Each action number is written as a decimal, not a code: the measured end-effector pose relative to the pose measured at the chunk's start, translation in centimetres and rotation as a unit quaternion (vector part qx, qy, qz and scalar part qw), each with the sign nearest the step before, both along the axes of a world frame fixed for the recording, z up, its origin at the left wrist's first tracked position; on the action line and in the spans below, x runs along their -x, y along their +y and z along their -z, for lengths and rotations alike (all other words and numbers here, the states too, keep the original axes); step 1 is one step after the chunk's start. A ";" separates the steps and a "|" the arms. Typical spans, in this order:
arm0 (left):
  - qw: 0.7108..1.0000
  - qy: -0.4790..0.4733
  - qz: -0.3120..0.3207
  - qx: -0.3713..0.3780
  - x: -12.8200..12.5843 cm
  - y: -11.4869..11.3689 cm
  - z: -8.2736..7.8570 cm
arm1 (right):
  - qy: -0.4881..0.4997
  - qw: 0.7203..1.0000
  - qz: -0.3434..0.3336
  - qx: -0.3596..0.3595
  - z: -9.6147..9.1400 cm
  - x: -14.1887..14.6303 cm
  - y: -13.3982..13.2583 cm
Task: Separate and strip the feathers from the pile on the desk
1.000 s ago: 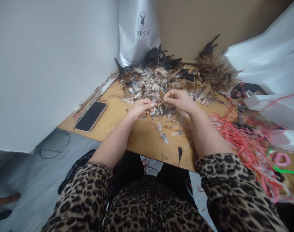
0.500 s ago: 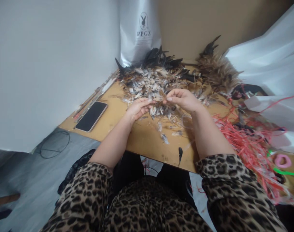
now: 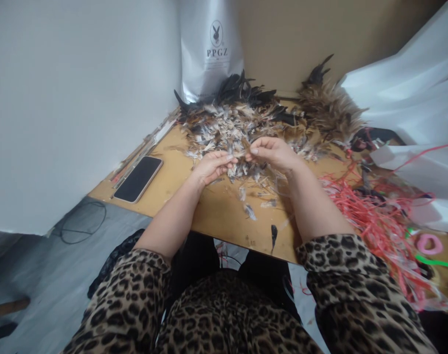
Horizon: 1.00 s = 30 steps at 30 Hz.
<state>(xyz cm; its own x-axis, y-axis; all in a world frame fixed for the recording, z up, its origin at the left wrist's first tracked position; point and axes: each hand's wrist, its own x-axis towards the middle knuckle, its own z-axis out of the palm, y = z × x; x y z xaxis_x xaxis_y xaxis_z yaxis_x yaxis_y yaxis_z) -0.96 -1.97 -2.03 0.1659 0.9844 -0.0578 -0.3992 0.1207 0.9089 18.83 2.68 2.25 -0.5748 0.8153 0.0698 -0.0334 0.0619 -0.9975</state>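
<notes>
A heap of brown, grey and black feathers (image 3: 231, 123) covers the far middle of a wooden table (image 3: 216, 211). My left hand (image 3: 212, 164) and my right hand (image 3: 273, 152) meet at the near edge of that heap. Both have their fingers curled and pinched together on a small bunch of feathers (image 3: 240, 153) held between them. Several loose feathers (image 3: 250, 210) lie on the wood just in front of my hands.
A black phone (image 3: 138, 178) lies at the table's left edge. A silver bag marked PPGZ (image 3: 211, 49) stands against the back wall. A second brown feather bundle (image 3: 330, 108) sits at the back right. Red plastic strings (image 3: 371, 216) sprawl to the right, beside white sheets (image 3: 411, 108).
My hands have stayed at the heap's near edge, the fingers shifting slightly on the small bunch of feathers. The view has moved a little.
</notes>
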 end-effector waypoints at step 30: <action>0.999 0.031 -0.014 0.030 -0.4 -0.1 -0.2 | -0.114 0.979 0.129 -0.105 0.9 3.8 -1.1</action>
